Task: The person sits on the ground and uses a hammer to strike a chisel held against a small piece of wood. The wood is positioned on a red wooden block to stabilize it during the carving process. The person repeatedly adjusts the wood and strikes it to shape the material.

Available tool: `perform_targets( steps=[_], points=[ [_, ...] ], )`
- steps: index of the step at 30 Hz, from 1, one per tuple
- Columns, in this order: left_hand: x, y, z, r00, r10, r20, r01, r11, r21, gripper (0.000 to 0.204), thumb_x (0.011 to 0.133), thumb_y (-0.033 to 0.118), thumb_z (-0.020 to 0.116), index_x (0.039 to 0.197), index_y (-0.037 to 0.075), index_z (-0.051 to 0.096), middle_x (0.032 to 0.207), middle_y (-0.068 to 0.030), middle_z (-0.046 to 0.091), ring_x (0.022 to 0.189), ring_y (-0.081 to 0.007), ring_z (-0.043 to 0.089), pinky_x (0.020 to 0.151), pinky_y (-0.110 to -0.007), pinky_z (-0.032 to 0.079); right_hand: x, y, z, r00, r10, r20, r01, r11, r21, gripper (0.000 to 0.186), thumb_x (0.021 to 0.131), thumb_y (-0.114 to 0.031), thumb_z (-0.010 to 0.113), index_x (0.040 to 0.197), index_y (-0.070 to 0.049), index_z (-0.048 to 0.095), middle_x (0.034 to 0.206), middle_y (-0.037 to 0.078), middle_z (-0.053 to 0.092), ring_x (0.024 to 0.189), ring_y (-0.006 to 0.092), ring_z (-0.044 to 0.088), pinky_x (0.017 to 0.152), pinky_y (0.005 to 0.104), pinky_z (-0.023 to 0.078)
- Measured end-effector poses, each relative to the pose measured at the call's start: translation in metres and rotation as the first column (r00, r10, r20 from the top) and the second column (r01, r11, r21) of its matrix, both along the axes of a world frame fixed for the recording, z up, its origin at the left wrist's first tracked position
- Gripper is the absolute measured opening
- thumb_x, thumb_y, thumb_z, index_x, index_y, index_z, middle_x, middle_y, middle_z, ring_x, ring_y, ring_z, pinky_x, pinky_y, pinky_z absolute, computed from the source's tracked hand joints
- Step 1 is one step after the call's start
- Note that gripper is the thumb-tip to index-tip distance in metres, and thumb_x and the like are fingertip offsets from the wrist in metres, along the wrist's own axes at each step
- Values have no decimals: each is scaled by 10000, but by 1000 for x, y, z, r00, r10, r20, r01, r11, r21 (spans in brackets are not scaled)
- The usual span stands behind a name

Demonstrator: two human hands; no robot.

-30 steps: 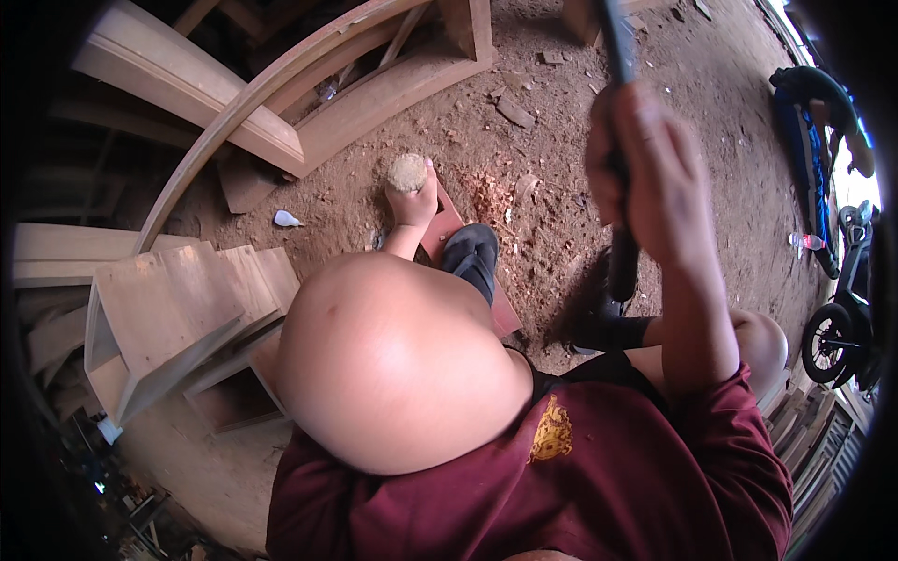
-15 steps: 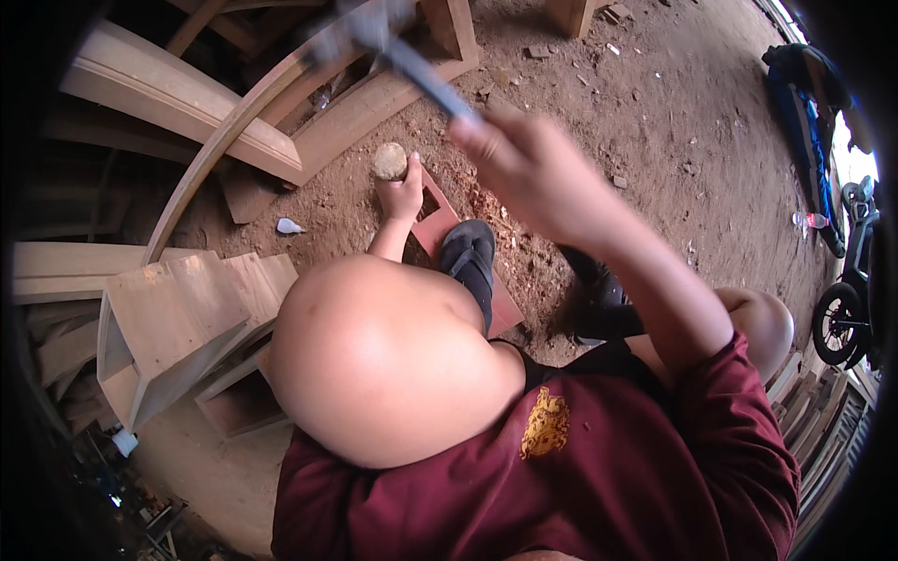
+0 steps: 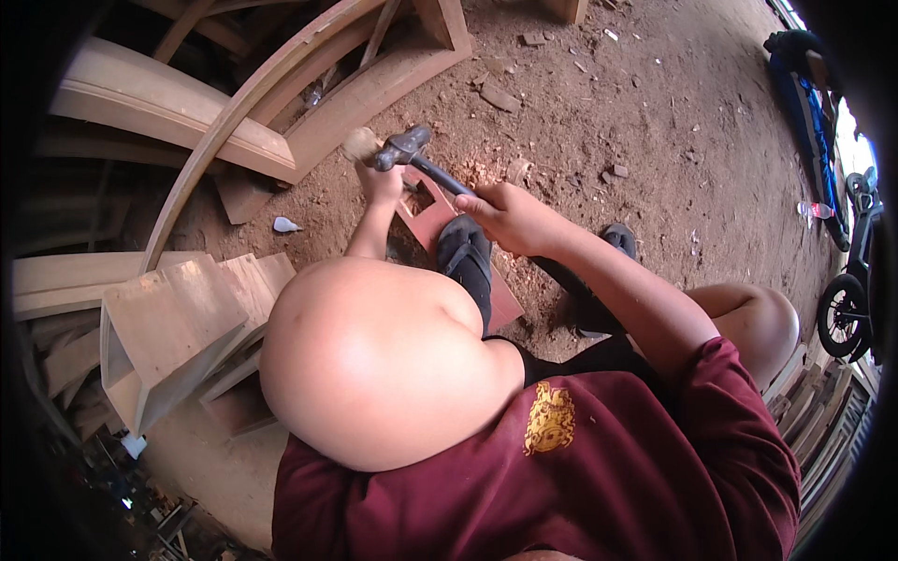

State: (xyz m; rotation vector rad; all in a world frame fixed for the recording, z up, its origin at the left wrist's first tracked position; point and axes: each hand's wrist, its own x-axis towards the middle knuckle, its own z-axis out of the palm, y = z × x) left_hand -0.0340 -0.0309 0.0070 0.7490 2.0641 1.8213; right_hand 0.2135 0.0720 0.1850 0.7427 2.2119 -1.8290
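My right hand [image 3: 498,215] grips the dark handle of a hammer [image 3: 402,146], whose head is just beside a round, pale wooden top [image 3: 360,142]; whether they touch I cannot tell. My left hand [image 3: 379,187] is closed round the piece under that top, partly hidden by the hammer head. Below lies a reddish board [image 3: 505,290] with a rectangular cutout, under my left foot [image 3: 463,238] in a black sandal. Wood shavings [image 3: 482,173] lie beside it on the dirt floor [image 3: 655,112]. My bare left knee fills the lower middle of the view.
Curved wooden frames [image 3: 327,131] stand at upper left, with pale plywood boxes [image 3: 173,323] at left and a small white bottle [image 3: 286,224] near them. At far right are a black two-wheeled vehicle [image 3: 847,299], a blue padded object [image 3: 804,122], a plastic bottle [image 3: 816,209] and stacked planks [image 3: 823,402].
My right hand has swung the hammer from raised at the upper right down and leftward to the round top. My left hand and the piece in it have shifted slightly left and up.
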Motion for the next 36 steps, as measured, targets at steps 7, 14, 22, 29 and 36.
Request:
perform_targets(
  steps=[7, 14, 22, 29, 36],
  points=[
    [17, 31, 32, 932, -28, 362, -70, 965, 254, 249, 895, 68, 578, 712, 83, 408, 544, -23, 451, 421, -113, 415, 427, -292, 374, 17, 37, 21, 959, -254, 124, 262, 964, -47, 444, 1027, -444, 440, 815, -59, 498, 593, -29, 438, 486, 83, 451, 451, 283, 394],
    [39, 18, 21, 981, -75, 179, 32, 973, 230, 222, 898, 20, 553, 726, 68, 421, 542, -20, 461, 450, -102, 441, 440, -280, 380, 14, 42, 44, 954, -297, 35, 299, 946, -128, 457, 1035, -438, 420, 809, -47, 492, 601, -26, 445, 488, 79, 434, 458, 265, 383],
    [26, 9, -4, 995, -94, 47, 83, 979, 187, 162, 898, 55, 585, 774, 61, 480, 581, 4, 492, 494, -94, 463, 474, -278, 379, 9, 33, 98, 971, -220, -89, 214, 974, -66, 510, 1021, -468, 439, 821, -12, 546, 614, 0, 499, 538, 90, 481, 488, 283, 405],
    [31, 9, -16, 997, -77, -15, 79, 974, 215, 128, 917, 36, 562, 854, 51, 451, 593, 0, 467, 501, -82, 435, 481, -267, 372, 15, 25, 122, 935, -263, -238, 254, 965, -66, 418, 1054, -392, 385, 823, -55, 474, 558, -33, 421, 433, 50, 375, 410, 221, 315],
    [19, -7, -30, 995, -43, -91, 59, 983, 173, 170, 919, 51, 571, 788, 57, 464, 598, -14, 495, 518, -86, 475, 490, -269, 395, -4, 14, 196, 635, -437, -637, 367, 896, -249, 494, 1027, -531, 314, 856, -86, 442, 523, -27, 364, 395, 55, 338, 347, 221, 274]
  ],
)
